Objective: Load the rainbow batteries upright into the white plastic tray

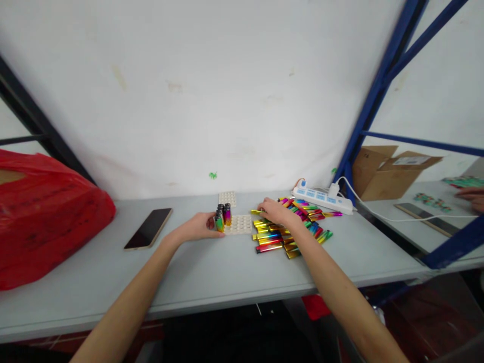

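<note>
Several shiny multicoloured lighters [227,216] stand upright at the left end of a white tray with rows of round holes [240,224]. My left hand [200,227] is closed around that end, thumb at the near edge and fingers beside the lighters. Over the far left part of a loose pile of metallic lighters [270,247], my right hand [277,212] is closed with its fingertips down. A gold lighter [255,212] pokes out to the left from under those fingers; the exact grip is partly hidden.
A second white holed tray [227,197] lies behind, near the wall. Left are a phone [149,229] and a red plastic bag [49,217]. A power strip [323,199] with a cable lies behind the pile. Beyond the blue frame [363,111] are a cardboard box [389,171] and another person's hand [472,196].
</note>
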The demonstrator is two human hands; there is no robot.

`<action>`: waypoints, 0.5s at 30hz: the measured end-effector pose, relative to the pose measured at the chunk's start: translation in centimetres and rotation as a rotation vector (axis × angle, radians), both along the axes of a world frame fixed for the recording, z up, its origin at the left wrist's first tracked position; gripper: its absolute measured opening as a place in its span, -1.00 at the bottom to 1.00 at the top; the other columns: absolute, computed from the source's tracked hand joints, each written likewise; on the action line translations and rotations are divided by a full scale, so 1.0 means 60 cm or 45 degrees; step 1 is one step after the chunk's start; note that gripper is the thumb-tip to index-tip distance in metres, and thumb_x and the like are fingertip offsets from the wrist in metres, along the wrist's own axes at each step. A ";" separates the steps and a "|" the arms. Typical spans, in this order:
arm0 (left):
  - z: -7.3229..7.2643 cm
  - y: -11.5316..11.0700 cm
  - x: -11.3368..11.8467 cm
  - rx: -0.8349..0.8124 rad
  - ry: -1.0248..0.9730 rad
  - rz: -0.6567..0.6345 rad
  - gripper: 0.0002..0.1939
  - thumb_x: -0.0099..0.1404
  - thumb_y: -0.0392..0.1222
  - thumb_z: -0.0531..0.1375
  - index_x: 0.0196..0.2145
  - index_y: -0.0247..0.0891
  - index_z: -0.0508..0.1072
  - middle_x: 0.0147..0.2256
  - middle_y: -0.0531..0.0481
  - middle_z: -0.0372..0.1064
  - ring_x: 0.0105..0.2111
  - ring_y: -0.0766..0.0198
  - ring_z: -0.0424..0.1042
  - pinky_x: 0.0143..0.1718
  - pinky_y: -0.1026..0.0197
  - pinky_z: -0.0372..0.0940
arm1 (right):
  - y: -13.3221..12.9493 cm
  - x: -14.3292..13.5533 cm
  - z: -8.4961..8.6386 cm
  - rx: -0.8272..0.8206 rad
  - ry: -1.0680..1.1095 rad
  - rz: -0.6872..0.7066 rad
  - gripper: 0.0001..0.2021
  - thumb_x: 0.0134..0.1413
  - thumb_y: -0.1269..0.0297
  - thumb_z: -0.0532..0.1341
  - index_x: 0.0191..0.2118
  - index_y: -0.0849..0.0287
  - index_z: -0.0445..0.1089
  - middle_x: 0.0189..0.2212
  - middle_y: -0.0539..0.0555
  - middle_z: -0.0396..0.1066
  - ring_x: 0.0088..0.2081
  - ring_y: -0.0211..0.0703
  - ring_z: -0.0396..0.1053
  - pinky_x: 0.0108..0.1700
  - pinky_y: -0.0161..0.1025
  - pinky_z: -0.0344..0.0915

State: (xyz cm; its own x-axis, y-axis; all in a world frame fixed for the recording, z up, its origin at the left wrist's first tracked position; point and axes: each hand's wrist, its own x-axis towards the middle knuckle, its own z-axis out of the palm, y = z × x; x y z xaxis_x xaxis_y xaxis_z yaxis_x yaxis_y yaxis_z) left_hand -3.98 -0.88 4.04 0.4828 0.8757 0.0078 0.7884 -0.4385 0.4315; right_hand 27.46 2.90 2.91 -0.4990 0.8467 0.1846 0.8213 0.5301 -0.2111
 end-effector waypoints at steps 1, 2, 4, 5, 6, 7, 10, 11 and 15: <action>0.001 -0.001 0.000 0.005 0.007 0.004 -0.42 0.01 0.33 0.29 -0.27 -0.24 0.41 -0.42 0.06 0.38 -0.45 0.23 0.34 -0.44 0.25 0.14 | 0.000 -0.002 0.000 0.026 0.038 -0.013 -0.79 0.25 0.39 0.17 -0.06 0.24 0.49 -0.08 0.26 0.45 -0.10 -0.07 0.45 -0.04 -0.24 0.24; 0.001 -0.001 0.000 0.008 0.011 0.007 -0.42 0.01 0.33 0.29 -0.27 -0.24 0.40 -0.42 0.06 0.38 -0.45 0.23 0.34 -0.45 0.25 0.14 | -0.001 -0.005 0.001 0.044 0.092 -0.024 -0.77 0.28 0.38 0.14 -0.02 0.25 0.45 -0.10 0.25 0.46 -0.12 -0.09 0.45 -0.05 -0.25 0.24; 0.000 -0.001 0.000 0.007 0.014 0.004 -0.41 0.02 0.34 0.28 -0.25 -0.24 0.41 -0.42 0.06 0.38 -0.44 0.22 0.35 -0.45 0.25 0.14 | -0.004 -0.011 0.006 0.059 0.232 -0.036 -0.73 0.34 0.33 0.09 0.06 0.25 0.37 -0.23 0.17 0.50 -0.20 -0.13 0.44 -0.11 -0.27 0.23; 0.000 -0.001 0.000 0.005 0.013 0.002 -0.41 0.02 0.34 0.28 -0.25 -0.25 0.41 -0.42 0.06 0.38 -0.44 0.21 0.35 -0.44 0.25 0.15 | -0.005 -0.015 0.009 0.074 0.312 -0.039 -0.72 0.36 0.30 0.06 0.08 0.24 0.35 -0.30 0.13 0.50 -0.26 -0.15 0.43 -0.14 -0.28 0.22; -0.001 -0.001 0.000 0.004 0.011 0.000 -0.40 0.02 0.34 0.28 -0.24 -0.26 0.42 -0.42 0.05 0.38 -0.43 0.21 0.35 -0.44 0.25 0.15 | -0.007 -0.020 0.012 0.099 0.395 -0.044 -0.71 0.37 0.27 0.04 0.09 0.23 0.34 -0.36 0.08 0.50 -0.32 -0.16 0.41 -0.18 -0.29 0.21; -0.002 0.000 0.000 0.003 0.008 -0.002 -0.39 0.02 0.34 0.28 -0.24 -0.26 0.42 -0.41 0.05 0.38 -0.43 0.20 0.35 -0.44 0.25 0.15 | -0.008 -0.026 0.014 0.133 0.480 -0.056 -0.70 0.37 0.24 0.04 0.09 0.20 0.34 -0.40 0.04 0.48 -0.36 -0.18 0.38 -0.21 -0.29 0.19; -0.004 0.001 0.000 0.006 -0.001 -0.002 -0.40 0.02 0.33 0.28 -0.23 -0.26 0.42 -0.40 0.05 0.39 -0.43 0.21 0.35 -0.43 0.26 0.15 | -0.010 -0.044 0.015 0.208 0.697 -0.125 -0.72 0.28 0.11 0.13 -0.07 0.17 0.43 -0.51 -0.05 0.38 -0.47 -0.22 0.27 -0.32 -0.32 0.13; -0.004 0.001 -0.001 0.008 0.000 -0.003 -0.40 0.02 0.33 0.28 -0.22 -0.25 0.42 -0.40 0.06 0.39 -0.43 0.22 0.35 -0.44 0.26 0.15 | -0.010 -0.050 0.015 0.205 0.743 -0.150 -0.71 0.24 0.04 0.16 -0.19 0.18 0.45 -0.56 -0.07 0.32 -0.49 -0.24 0.22 -0.35 -0.32 0.10; -0.003 0.002 -0.001 0.005 0.018 -0.013 -0.40 0.04 0.33 0.28 -0.22 -0.26 0.42 -0.41 0.05 0.38 -0.42 0.21 0.36 -0.44 0.26 0.15 | -0.013 -0.069 0.011 0.111 0.892 -0.095 -0.53 0.24 -0.13 0.08 -0.49 0.17 0.31 -0.60 -0.06 0.24 -0.49 -0.25 0.18 -0.39 -0.31 0.08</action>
State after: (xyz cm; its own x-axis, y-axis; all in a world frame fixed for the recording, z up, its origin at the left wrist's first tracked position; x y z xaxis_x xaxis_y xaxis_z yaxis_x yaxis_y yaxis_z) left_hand -4.05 -0.77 3.84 0.4917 0.8708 0.0042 0.7900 -0.4481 0.4185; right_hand 23.32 2.12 3.57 -0.1795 0.8414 0.5098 0.5428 0.5169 -0.6619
